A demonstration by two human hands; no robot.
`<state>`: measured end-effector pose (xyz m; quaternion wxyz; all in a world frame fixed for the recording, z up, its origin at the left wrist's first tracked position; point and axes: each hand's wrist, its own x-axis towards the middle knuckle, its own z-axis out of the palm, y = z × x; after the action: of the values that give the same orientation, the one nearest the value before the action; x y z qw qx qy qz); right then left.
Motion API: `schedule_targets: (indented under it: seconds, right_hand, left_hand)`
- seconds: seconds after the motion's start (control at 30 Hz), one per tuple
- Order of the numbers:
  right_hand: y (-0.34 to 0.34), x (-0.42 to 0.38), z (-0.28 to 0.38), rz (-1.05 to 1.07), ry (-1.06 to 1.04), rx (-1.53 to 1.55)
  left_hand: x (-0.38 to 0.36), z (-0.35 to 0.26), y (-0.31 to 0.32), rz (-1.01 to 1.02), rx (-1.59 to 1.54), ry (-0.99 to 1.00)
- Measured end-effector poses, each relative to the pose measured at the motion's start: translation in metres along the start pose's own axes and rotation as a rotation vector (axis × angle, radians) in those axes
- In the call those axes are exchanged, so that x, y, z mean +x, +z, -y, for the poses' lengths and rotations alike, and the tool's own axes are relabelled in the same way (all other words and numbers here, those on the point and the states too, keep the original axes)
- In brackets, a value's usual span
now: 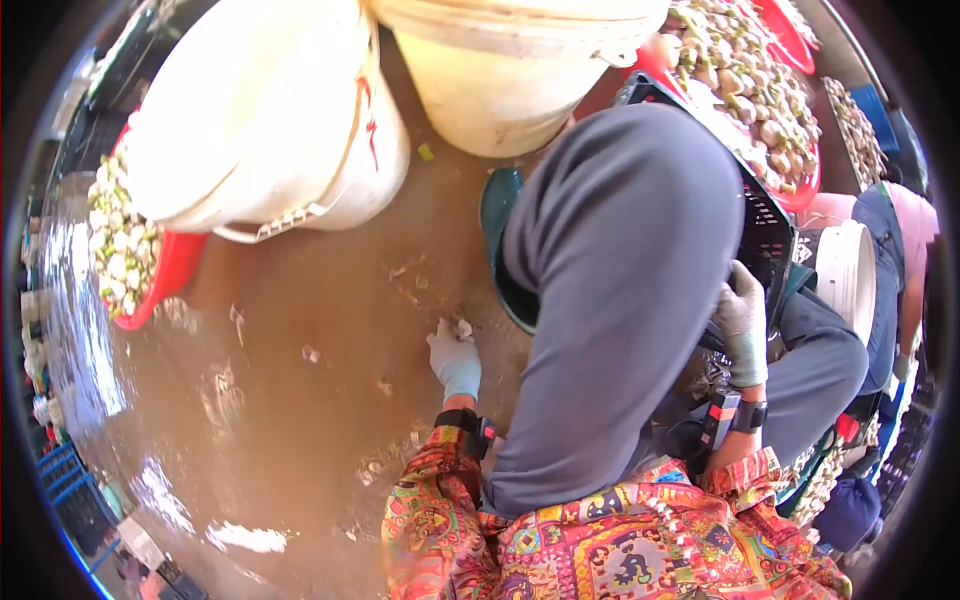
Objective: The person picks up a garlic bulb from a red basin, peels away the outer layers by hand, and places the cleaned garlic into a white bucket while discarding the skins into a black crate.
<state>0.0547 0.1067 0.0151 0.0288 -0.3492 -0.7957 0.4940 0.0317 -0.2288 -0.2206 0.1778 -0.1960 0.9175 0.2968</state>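
Note:
My left hand (455, 360), in a pale glove, reaches low over the wet brown floor. Its fingers are closed, with a small whitish piece (463, 328) showing at the fingertips. My right hand (742, 312), gloved too, is on the other side of my raised leg, beside the near end of a black plastic crate (772, 235). The fingers there are curled and partly hidden by the leg, so what they hold cannot be made out. A green boot or slipper (502, 215) is on my foot.
Two large white buckets (365, 165) (490, 90) stand ahead. A red basin (180, 270) of pale bulbs is at left, and a heap of bulbs (755, 105) fills another at upper right. A person in pink (915, 240) sits near a white bucket (847, 270). Scraps litter the floor.

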Motion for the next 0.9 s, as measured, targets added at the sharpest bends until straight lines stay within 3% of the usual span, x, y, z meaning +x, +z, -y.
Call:
schedule_targets:
  seconds: [0.03, 0.1, 0.17, 0.2, 0.23, 0.27, 0.33, 0.4, 0.47, 0.5, 0.57, 0.63, 0.67, 0.73, 0.77, 0.8, 0.83, 0.87, 0.9]
  right_hand:
    - [0.002, 0.0, 0.0, -0.001, -0.02, -0.022]
    - [0.003, -0.004, 0.012, -0.029, -0.041, -0.008]
    - [-0.005, -0.008, 0.021, -0.033, -0.024, 0.022]
    - [-0.006, -0.007, 0.018, -0.079, -0.086, 0.061]
    - [-0.011, -0.007, 0.02, -0.078, -0.093, 0.07]
    - [-0.016, -0.009, 0.023, -0.084, -0.093, 0.073]
    - [-0.022, -0.013, 0.031, -0.095, -0.108, 0.186]
    - [-0.023, -0.007, 0.015, -0.176, -0.23, 0.13]
    - [-0.017, 0.0, 0.008, -0.135, -0.19, 0.492]
    - [-0.021, -0.003, 0.017, -0.143, -0.164, 0.532]
    - [-0.028, -0.007, 0.021, -0.165, -0.136, 0.593]
    - [-0.026, 0.002, 0.006, -0.28, -0.187, 0.589]
    - [-0.022, 0.011, -0.007, -0.359, -0.232, 0.6]
    - [-0.037, 0.012, -0.01, -0.239, -0.005, 0.739]
    - [-0.034, 0.019, -0.027, -0.335, -0.172, 0.499]
    - [-0.03, 0.027, -0.045, -0.49, -0.248, 0.161]
    - [-0.034, 0.03, -0.057, -0.43, -0.147, 0.128]
    - [-0.036, 0.03, -0.067, -0.362, -0.047, 0.095]
    - [-0.03, 0.031, -0.081, -0.287, 0.087, 0.266]
  left_hand:
    - [0.006, 0.003, -0.009, 0.011, 0.034, 0.096]
    - [0.009, -0.015, -0.049, 0.148, -0.717, -0.141]
    - [0.031, -0.017, -0.087, 0.045, -0.756, 0.086]
    - [0.035, -0.034, -0.117, 0.036, -0.834, 0.062]
    - [0.053, -0.027, -0.142, -0.072, -0.546, 0.225]
    - [0.044, -0.061, -0.185, -0.09, -0.601, 0.184]
    - [0.04, -0.11, -0.258, -0.069, -0.743, 0.345]
    - [0.047, -0.159, -0.325, -0.125, -0.741, 0.615]
    - [0.085, -0.198, -0.394, -0.067, -0.661, 0.865]
    - [0.051, -0.248, -0.401, -0.02, -0.594, 0.958]
    - [-0.014, -0.331, -0.385, 0.085, -0.544, 1.08]
    - [-0.075, -0.387, -0.318, 0.065, -0.532, 1.202]
    - [-0.087, -0.402, -0.298, 0.318, -0.326, 1.091]
    - [-0.107, -0.425, -0.219, 0.631, -0.151, 0.82]
    - [-0.121, -0.439, -0.186, 0.74, 0.179, 0.755]
    - [-0.079, -0.422, -0.138, 0.706, 0.311, 1.203]
    - [-0.073, -0.435, -0.104, 0.558, 0.591, 1.358]
    - [-0.078, -0.453, -0.081, 0.443, 0.63, 1.45]
    - [-0.081, -0.476, -0.057, 0.46, 0.602, 1.429]
